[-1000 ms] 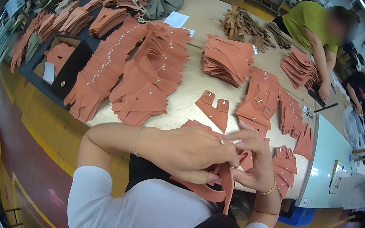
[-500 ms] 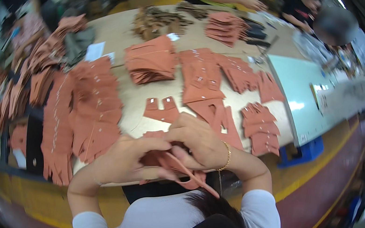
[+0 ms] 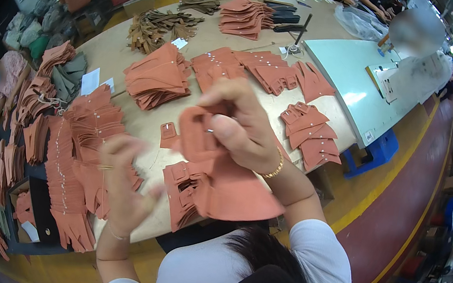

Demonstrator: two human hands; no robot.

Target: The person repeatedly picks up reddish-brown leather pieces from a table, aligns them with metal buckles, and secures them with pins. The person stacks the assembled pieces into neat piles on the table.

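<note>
- Right hand [image 3: 240, 126]: fingers pinching the coral piece [image 3: 239, 190], raised above the counter [image 3: 330, 111] near its front edge.
- Left hand [image 3: 128, 179]: blurred; fingers apparently spread, clear of the piece.
- Cut-piece stack [image 3: 173, 201]: at the counter's front edge, bare counter surface alongside.

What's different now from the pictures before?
The left hand has let go and moved away to the left, its fingers open. The right hand now holds the orange-pink piece alone and seems to have lifted it. The view has turned too, so everything looks shifted. The heap of brown strips and the pale green board stayed put.
</note>
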